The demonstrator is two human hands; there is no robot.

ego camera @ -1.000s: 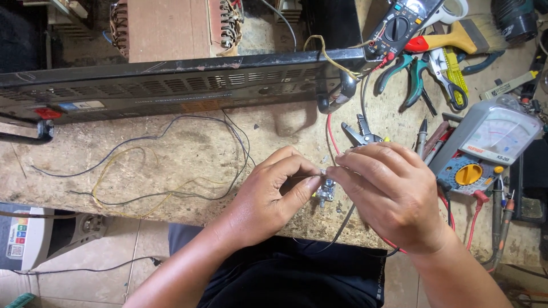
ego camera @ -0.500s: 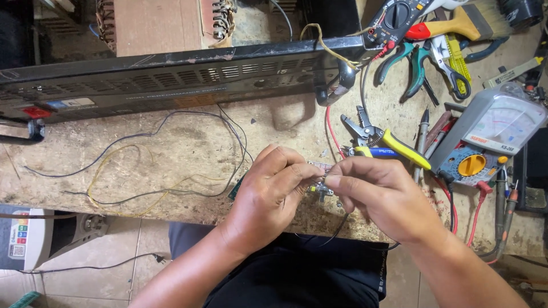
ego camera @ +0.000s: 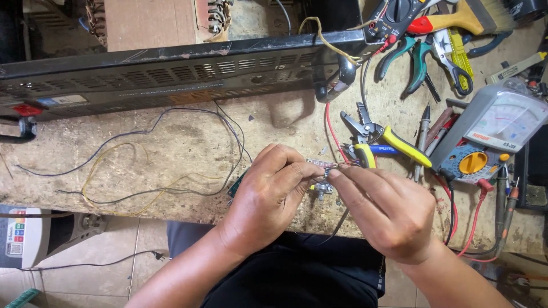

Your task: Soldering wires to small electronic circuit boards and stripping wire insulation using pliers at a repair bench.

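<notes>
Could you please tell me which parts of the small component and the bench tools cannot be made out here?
- Small component, head view: mostly hidden by left hand and right hand.
- Green board: covered by the left hand.
- Brush: cut off by the top edge.

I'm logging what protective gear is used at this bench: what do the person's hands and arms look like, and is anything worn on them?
Both arms are bare as far up as the picture shows: no sleeves in view. The left hand and right hand have no gloves, and no rings, watch or wristband show. The nails are short. Below the forearms there is dark clothing on the lap.
</notes>
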